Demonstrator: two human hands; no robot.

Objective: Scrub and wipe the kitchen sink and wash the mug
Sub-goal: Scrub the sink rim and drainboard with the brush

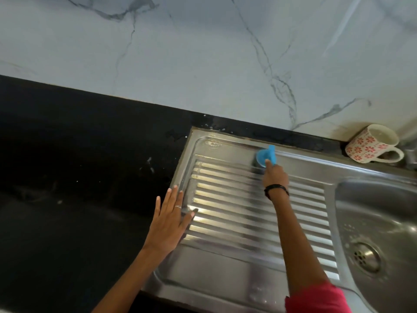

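Note:
A stainless steel sink with a ribbed drainboard fills the lower middle, and its basin with the drain lies at the right. My right hand grips a blue-handled scrubber and holds it against the far edge of the drainboard. My left hand rests flat with straight fingers on the drainboard's left rim. A white mug with red flower prints lies tilted on its side at the far right, behind the sink by the wall.
Black countertop spreads to the left of the sink, with water drops near the sink's far left corner. A marble-patterned wall rises behind. Part of a metal tap base shows at the right edge.

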